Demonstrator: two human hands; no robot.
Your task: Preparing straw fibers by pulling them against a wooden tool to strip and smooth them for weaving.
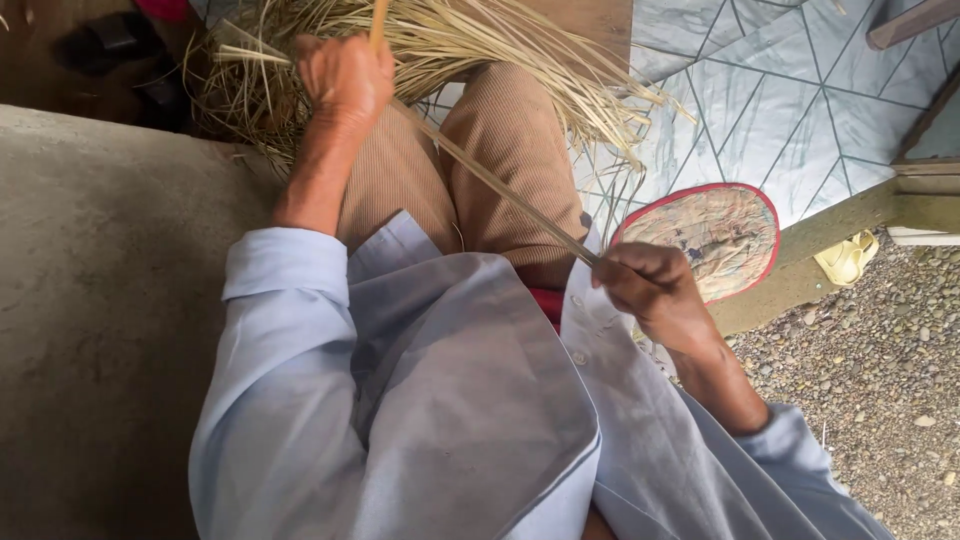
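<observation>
While a long pale strip is being stretched taut across the lap, its near end is being pinched between the curled fingers of the right hand, which are clenched tightly around it. From those fingers the strip is being run diagonally up and away to the left hand, whose fingers are being kept closed in a fist, apparently around the strip's far end together with a thin stick that is rising just above the knuckles; the exact grip is being hidden by the back of the hand. Just beyond the left fingers a loose heap of dried straw-coloured fibres is being spread over the knees and the tiled floor. Just beyond the right fingers a round woven fan with a red rim is lying, and gravel is being seen to the outer side of that wrist.
</observation>
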